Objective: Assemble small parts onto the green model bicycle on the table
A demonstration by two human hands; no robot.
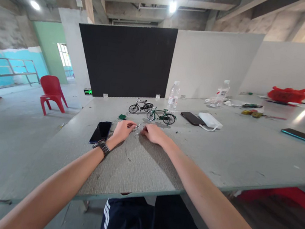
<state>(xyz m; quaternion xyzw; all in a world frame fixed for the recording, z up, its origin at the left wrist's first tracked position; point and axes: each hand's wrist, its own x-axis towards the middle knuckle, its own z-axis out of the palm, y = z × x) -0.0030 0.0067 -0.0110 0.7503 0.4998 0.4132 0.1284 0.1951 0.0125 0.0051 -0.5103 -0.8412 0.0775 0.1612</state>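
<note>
Over the grey table (115, 174), my left hand (123, 130) pinches a small silvery metal part (138, 126) between thumb and fingertips. My right hand (153, 133) is just to the right of it, fingers curled together and resting near the tabletop; what they hold, if anything, is hidden. A tiny loose silvery piece (137, 134) lies between the two hands. Just beyond them stand a green model bicycle (161, 116) and a black model bicycle (141, 106), both upright. A small dark green piece (122, 117) lies behind my left hand.
A phone (100, 132) lies left of my left wrist. Farther right are a dark phone (191, 118), a white power bank (210, 120) with a cable, and water bottles (174, 96). Black and white panels (126, 62) stand along the back. A red bag (287, 95) sits far right.
</note>
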